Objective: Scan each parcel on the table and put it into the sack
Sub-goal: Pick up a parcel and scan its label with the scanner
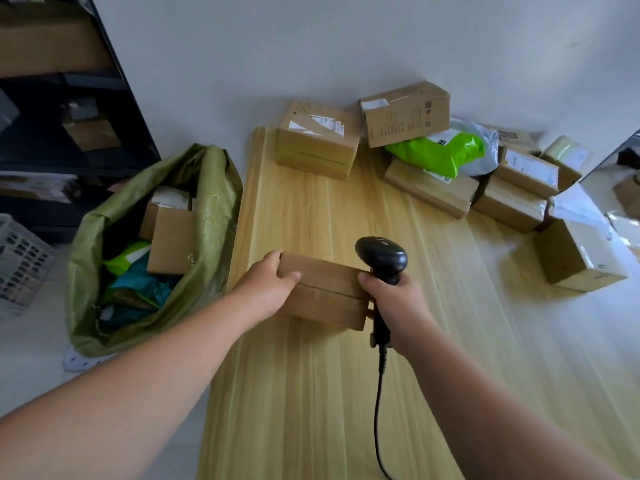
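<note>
left hand (268,282): fingers curled over the cardboard parcel (325,292), gripping its left end
right hand (398,303): wrapped tight round the black barcode scanner (382,261), thumb touching the parcel
parcel: low over the wooden table (346,393); can't tell if it rests on it
sack (207,188): green, open on the floor left of the table, packages already in it

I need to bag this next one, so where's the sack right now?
In the head view, the green sack stands open on the floor off the table's left edge, beside the dark shelf.
</note>
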